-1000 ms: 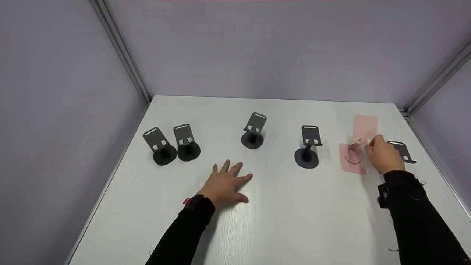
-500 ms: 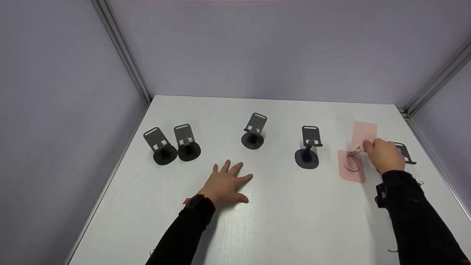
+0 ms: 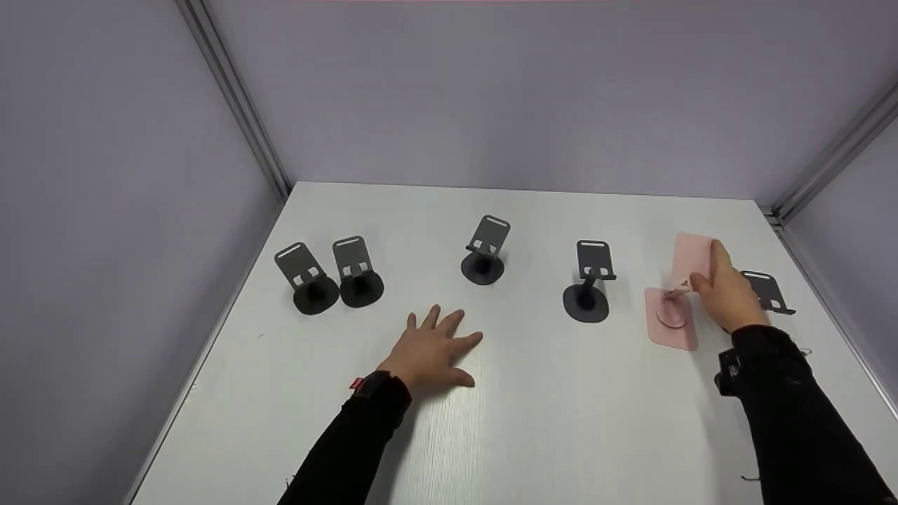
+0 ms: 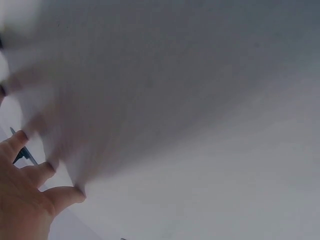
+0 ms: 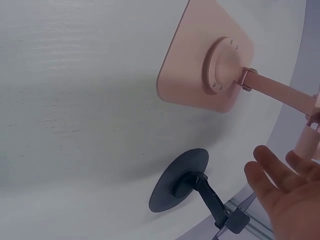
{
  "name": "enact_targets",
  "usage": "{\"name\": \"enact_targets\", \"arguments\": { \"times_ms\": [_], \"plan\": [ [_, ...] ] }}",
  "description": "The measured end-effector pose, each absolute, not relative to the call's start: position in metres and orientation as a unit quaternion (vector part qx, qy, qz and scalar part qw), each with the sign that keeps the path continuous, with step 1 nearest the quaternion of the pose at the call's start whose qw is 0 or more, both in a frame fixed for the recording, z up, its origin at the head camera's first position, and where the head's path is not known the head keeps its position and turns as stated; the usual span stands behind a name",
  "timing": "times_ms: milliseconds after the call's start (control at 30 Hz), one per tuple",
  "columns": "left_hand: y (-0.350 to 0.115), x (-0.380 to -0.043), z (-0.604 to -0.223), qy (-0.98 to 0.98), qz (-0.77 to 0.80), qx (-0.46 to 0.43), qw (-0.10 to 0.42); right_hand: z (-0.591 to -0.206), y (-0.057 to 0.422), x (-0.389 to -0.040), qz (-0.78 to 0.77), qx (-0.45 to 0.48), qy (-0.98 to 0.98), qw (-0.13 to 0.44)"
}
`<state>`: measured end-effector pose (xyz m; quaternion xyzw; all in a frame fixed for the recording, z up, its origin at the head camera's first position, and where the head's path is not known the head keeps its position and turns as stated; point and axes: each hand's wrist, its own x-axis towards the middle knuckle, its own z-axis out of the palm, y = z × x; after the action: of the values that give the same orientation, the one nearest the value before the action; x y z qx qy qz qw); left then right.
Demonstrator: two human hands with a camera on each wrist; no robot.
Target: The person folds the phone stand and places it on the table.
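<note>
A pink phone stand is on the right of the white table, its square-cornered base toward the person. My right hand holds its upright plate at the right edge, thumb across the front and index finger along the side. In the right wrist view other fingers of that hand extend freely below the plate. Just right of the hand, partly hidden behind it, is a dark grey phone stand. My left hand lies with fingers spread on the table, holding nothing.
Several more dark phone stands line the table: a pair at left, one in the middle and one left of the pink one. Grey panels enclose the table at the back and sides.
The pink phone stand first shifted slightly toward the person. Since then, my right index finger has reached up along its plate's edge. The left hand has stayed put.
</note>
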<state>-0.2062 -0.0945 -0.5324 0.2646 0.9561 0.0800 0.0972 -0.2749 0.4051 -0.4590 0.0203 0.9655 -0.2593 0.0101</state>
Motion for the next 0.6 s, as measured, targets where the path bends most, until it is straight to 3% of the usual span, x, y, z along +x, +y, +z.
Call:
{"name": "enact_targets", "arguments": {
  "times_ms": [600],
  "plan": [
    [-0.096,-0.205,-0.533,0.955,0.087,0.266,0.093,-0.449,0.399,-0.274,-0.331,0.067,0.940,0.046]
  ]
}}
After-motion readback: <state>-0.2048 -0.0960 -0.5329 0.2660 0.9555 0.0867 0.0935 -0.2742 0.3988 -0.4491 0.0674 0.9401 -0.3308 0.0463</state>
